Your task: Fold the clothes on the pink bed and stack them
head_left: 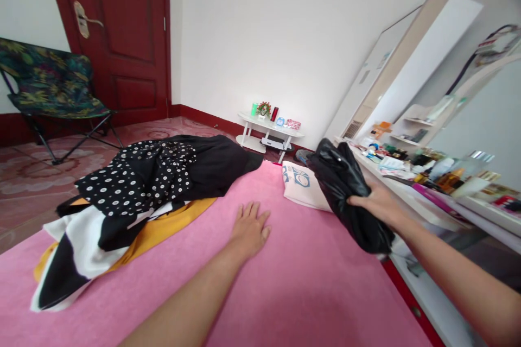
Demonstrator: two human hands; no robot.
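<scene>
- The right hand (376,203) was closed around a crumpled black bag (350,195), holding it up above the right edge of the pink bed cover (293,282).
- The bag looked glossy and bunched, its upper end rising to the far left of the hand and its lower end hanging down past the wrist.
- The left hand (249,230) lay flat on the pink cover near the middle of the bed, palm down, fingers spread a little and holding nothing.
- Just beyond the bag, a white tote with blue print (301,184) rested on the far right part of the bed.
- To the left of the flat hand lay a heap of clothes (138,195): a black piece with white dots on top, plain black cloth behind it, and white, black and mustard cloth beneath.
- Along the right side ran a white dressing table (423,195) crowded with bottles and small items, with a mirror behind.
- Far off by the wall stood a small white table (268,132) with a few bright objects on it.
- At the far left a folding chair (52,92) stood beside a dark red door (122,32).
</scene>
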